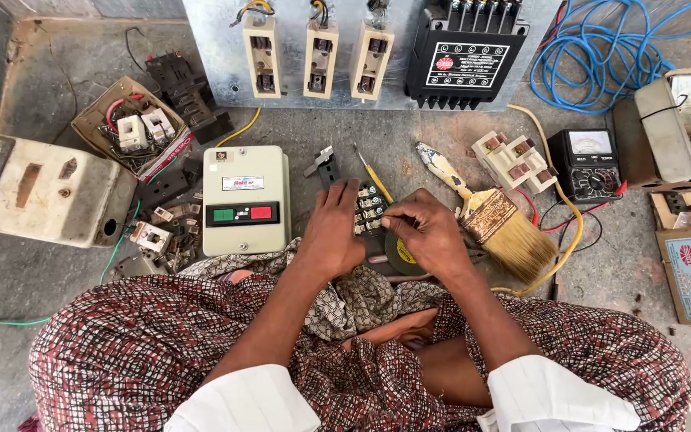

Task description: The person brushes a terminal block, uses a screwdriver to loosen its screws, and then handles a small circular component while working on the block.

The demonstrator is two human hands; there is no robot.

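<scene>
- We're looking straight down: the black terminal block sits on the floor just ahead of our crossed legs, between both hands.
- Our left hand lies over the block's left side, fingers curled down against it, clamping it in place.
- Our right hand comes in from the right, fingertips pinched together at the block's right edge; what they pinch, we can't tell.
- The block's long axis runs away from us, its screw rows lined up front to back.
- Both hands touch it.
- A yellow screwdriver lies just beyond the block, a paintbrush right of it, a grey starter box left.
</scene>
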